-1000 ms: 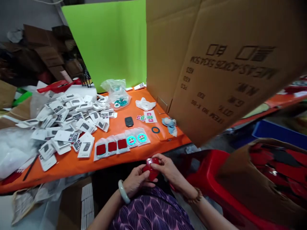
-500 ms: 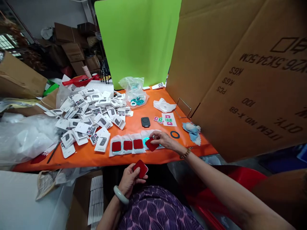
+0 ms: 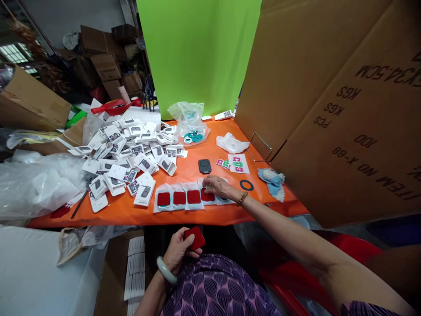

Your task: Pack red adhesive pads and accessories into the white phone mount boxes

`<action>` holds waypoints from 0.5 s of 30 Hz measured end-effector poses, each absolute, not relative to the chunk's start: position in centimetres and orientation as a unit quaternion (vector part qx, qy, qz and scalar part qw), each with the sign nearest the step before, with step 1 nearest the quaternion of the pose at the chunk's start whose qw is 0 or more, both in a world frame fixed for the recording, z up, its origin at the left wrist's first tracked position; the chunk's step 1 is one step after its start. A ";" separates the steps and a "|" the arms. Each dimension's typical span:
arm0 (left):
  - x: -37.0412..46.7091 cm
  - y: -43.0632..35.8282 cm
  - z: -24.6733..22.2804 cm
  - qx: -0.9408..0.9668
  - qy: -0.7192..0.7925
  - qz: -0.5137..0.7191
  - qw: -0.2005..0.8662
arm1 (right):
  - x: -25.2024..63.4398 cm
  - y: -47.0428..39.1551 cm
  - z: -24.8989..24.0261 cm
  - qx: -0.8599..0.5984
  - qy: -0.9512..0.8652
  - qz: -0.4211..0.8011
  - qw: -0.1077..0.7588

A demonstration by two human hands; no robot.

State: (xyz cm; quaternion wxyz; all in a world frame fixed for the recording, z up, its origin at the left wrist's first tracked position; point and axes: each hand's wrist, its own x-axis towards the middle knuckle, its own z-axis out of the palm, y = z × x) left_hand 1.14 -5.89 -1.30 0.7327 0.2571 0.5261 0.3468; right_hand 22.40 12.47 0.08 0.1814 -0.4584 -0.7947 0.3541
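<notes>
My left hand (image 3: 177,249) is closed on a red rounded square (image 3: 195,239) just below the table edge, its thumb on the glossy face. Whether more squares sit beneath it I cannot tell. At the right part of a row of white pouches (image 3: 158,206), my right hand (image 3: 219,186) has its fingers on the edge of another red square (image 3: 207,195), which lies flat on the fourth pouch. Red squares also lie on the three pouches to the left, the nearest being this red square (image 3: 193,197). A further pouch is partly hidden under my right hand.
Behind the row is a black square device (image 3: 204,166). A heap of small white boxes (image 3: 125,149) covers the left of the orange table. To the right lie a black ring (image 3: 246,185), a sticker sheet (image 3: 239,163) and a cloth (image 3: 271,183), beside a tall carton (image 3: 315,131).
My right hand has lowered its red square from a tilted position above the fourth pouch to flat on it. My left hand keeps its red square. The view has shifted slightly.
</notes>
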 end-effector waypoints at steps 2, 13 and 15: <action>1.5 -5.7 -1.1 0.255 0.527 0.349 0.732 | 22.4 10.9 0.8 -0.467 -0.792 0.306 0.246; 4.9 -3.9 0.2 0.272 0.504 0.345 0.744 | 24.0 2.0 1.3 -0.391 -0.598 0.647 0.267; 5.1 -4.0 0.1 0.279 0.509 0.334 0.743 | 26.1 4.2 1.1 -0.422 -0.606 0.609 0.289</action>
